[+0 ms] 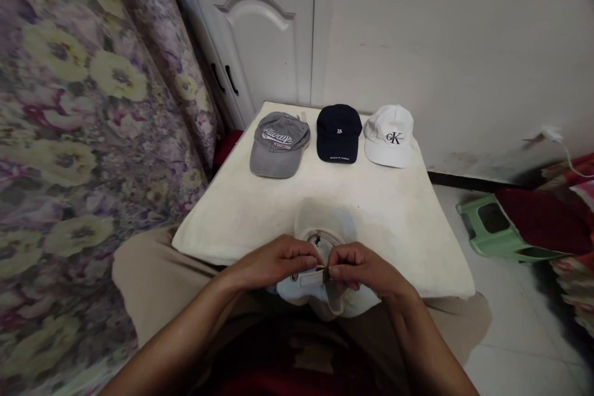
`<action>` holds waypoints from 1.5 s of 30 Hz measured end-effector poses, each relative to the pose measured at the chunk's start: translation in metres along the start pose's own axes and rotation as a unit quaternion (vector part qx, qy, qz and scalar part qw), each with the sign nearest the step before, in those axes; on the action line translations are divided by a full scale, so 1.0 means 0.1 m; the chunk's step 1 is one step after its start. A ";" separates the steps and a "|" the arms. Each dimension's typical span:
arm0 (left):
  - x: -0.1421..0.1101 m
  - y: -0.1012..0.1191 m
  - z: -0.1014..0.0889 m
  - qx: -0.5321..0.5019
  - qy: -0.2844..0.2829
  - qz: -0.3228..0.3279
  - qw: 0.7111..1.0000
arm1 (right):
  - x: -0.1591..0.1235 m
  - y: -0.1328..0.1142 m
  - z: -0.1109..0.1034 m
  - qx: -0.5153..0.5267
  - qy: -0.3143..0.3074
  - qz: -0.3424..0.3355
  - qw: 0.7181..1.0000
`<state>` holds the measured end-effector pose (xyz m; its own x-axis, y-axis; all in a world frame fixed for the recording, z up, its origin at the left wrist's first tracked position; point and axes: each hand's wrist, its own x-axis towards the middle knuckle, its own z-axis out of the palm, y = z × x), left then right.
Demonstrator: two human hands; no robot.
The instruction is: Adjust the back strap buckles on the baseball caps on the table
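Observation:
A pale, light-coloured baseball cap point(325, 216) lies at the near edge of the table, its brim pointing away from me and its back strap facing me. My left hand point(290, 260) pinches the strap point(312, 278) from the left. From the right, my right hand point(355, 266) grips the strap's end at a small dark buckle point(326, 273). Fingertips of both hands nearly meet there and partly hide the strap. Farther back sit a grey cap point(279, 143) with lettering, a navy cap point(339, 133) and a white cap point(390, 136) in a row.
A cream cloth covers the table point(223, 223). White cabinet doors point(264, 31) and a wall stand behind it. A floral curtain point(116, 105) hangs at left. On the right floor is a green stool point(487, 229) with dark red cloth; a plug point(551, 133) sits in the wall.

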<state>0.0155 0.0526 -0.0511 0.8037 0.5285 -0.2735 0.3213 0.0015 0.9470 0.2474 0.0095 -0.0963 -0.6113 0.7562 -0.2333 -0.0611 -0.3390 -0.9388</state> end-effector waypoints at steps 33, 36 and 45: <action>0.05 0.02 0.03 -0.052 0.000 -0.043 0.998 | -0.09 -0.03 0.01 -0.008 0.001 0.010 1.000; 0.05 0.00 0.04 -0.049 0.001 -0.044 0.998 | -0.08 -0.05 0.02 -0.007 -0.002 0.005 1.000; 0.06 -0.03 0.06 -0.047 0.001 -0.041 0.998 | -0.06 -0.07 0.02 -0.017 -0.015 0.004 1.000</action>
<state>0.0223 0.0505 -0.0565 0.7749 0.5256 -0.3511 0.3379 0.1250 0.9329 0.2498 0.0057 -0.0878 -0.6347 0.7365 -0.2340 -0.0301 -0.3261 -0.9449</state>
